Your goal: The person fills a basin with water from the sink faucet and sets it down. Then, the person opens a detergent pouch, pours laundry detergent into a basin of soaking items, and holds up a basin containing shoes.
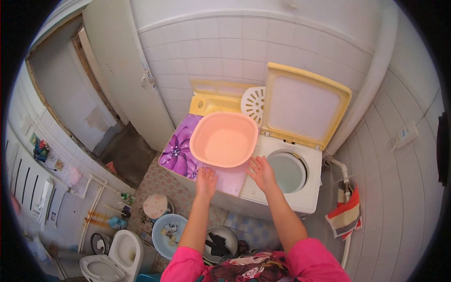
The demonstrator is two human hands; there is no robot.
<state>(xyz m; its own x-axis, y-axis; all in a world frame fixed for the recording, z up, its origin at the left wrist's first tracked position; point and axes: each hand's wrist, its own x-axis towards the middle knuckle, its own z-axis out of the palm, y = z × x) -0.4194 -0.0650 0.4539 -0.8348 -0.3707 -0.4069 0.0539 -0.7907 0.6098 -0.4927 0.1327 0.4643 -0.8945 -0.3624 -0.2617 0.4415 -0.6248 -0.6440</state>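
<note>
A peach-coloured plastic basin (pixel 224 138) rests on the purple flower-patterned lid (pixel 181 149) of a twin-tub washing machine (pixel 300 203). It looks empty. My left hand (pixel 206 182) is just below the basin's near edge, fingers apart; whether they touch the basin I cannot tell. Beside the near right corner of the basin is my right hand (pixel 261 174), its fingers spread and nothing in it. To its right the round tub (pixel 285 173) stands uncovered with cloudy water inside. The tub's yellow-framed lid (pixel 304 105) is raised. A white slotted disc (pixel 253 104) leans behind the basin.
On the floor are a blue basin (pixel 161 238) with small items, a lidded bucket (pixel 155 206) and a basin (pixel 230 233) with dark cloth. A toilet (pixel 127 251) stands lower left. A striped cloth (pixel 346 215) hangs on pipes at right. A door (pixel 124 70) stands behind left.
</note>
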